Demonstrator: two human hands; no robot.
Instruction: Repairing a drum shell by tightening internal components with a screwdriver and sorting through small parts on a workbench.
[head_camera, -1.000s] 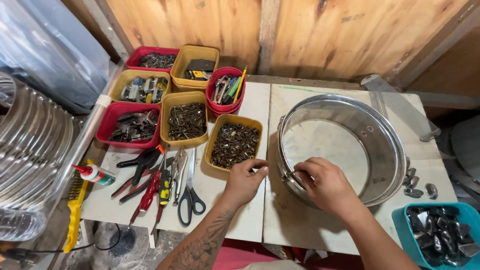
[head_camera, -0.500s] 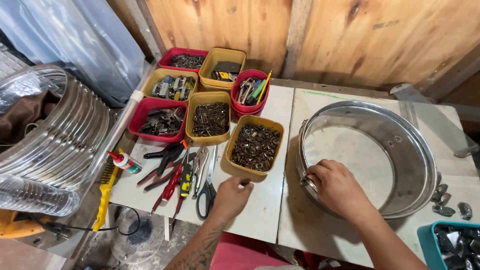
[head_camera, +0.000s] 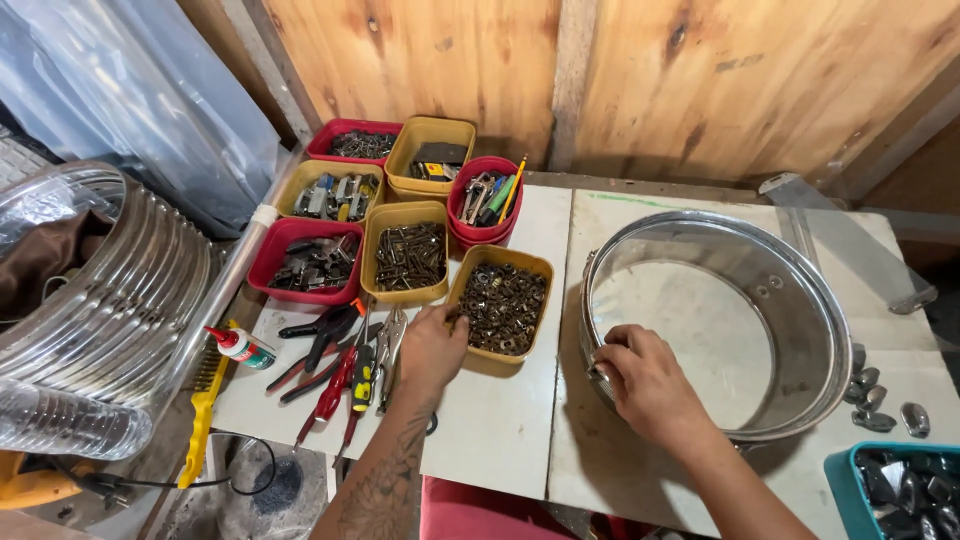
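Presently, a left hand (head_camera: 432, 350) is seen reaching into the near-left corner of a yellow tray of dark nuts (head_camera: 501, 307), fingers curled at its rim; whether a nut is pinched cannot be told. The right hand (head_camera: 648, 385) is closed on the rim of a large steel pan (head_camera: 790, 290) at the pan's eight o'clock. The nut tray is set at nine o'clock from the pan, well apart from it. A yellow tray of screws (head_camera: 405, 255) is placed just beside the nut tray at ten o'clock. Pliers and screwdrivers (head_camera: 340, 365) are laid at nine o'clock from the left hand. A teal bin (head_camera: 850, 485) is found at five o'clock from the pan.
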